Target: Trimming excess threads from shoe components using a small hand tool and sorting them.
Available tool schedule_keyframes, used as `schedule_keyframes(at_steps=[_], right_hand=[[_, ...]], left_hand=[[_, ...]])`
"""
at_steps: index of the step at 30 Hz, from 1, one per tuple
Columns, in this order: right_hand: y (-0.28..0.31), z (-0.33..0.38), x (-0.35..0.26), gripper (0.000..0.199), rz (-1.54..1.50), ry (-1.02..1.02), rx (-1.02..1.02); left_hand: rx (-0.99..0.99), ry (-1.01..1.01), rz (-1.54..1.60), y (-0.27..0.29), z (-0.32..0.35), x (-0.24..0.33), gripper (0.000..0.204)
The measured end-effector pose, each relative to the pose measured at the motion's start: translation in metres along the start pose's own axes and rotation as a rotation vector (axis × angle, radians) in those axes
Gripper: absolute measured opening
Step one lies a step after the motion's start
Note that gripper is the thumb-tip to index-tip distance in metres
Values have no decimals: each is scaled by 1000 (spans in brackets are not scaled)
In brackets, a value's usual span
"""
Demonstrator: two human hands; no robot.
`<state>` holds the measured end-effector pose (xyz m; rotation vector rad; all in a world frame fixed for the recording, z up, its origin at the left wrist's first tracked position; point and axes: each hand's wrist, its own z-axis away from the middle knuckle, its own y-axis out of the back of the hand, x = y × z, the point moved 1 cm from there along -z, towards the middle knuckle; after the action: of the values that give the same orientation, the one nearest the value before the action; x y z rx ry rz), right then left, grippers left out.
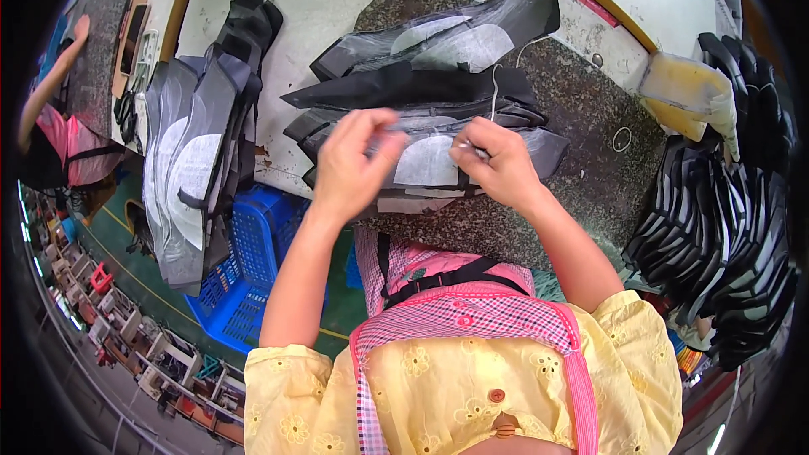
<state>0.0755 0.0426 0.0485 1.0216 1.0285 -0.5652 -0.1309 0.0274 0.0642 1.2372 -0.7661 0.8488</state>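
Observation:
My left hand (pixel 352 164) rests with curled fingers on the near end of a stack of dark grey and black cut fabric pieces (pixel 438 76) that carry pale rounded patches. The top piece (pixel 425 160) lies between both hands on a speckled stone slab (pixel 590 160). My right hand (pixel 497 164) pinches a small thin tool at the right edge of the pale patch. A white thread (pixel 494 88) rises from near that hand across the stack.
A second pile of similar pieces (pixel 198 143) hangs over the table's left edge above a blue plastic basket (pixel 249 274). A rack of black curved parts (pixel 725 227) stands at the right, with a yellowish bag (pixel 687 93) above it. Another person's arm (pixel 50 84) shows at far left.

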Motion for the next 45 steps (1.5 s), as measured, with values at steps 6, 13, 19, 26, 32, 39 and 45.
schedule_keyframes(at_steps=[6, 13, 19, 26, 32, 39, 45], right_hand=[[10, 1, 1, 11, -56, -38, 71], [-3, -1, 11, 12, 224, 14, 73], [-5, -2, 10, 14, 259, 34, 33], [-5, -5, 13, 15, 295, 47, 31], [-3, -3, 19, 15, 276, 45, 20], [46, 13, 43, 12, 394, -95, 191], [51, 38, 66, 17, 445, -168, 183]], left_hand=[[-288, -26, 62, -6, 6, -4, 21], [-89, 123, -318, 3, -3, -29, 24], [-56, 116, -427, -6, -8, -38, 25], [-1, 257, -531, 14, -14, -51, 22], [65, -322, -380, -18, 11, -20, 27], [3, -404, -495, -35, 18, -36, 40], [-143, -223, -537, -35, 2, -10, 37]])
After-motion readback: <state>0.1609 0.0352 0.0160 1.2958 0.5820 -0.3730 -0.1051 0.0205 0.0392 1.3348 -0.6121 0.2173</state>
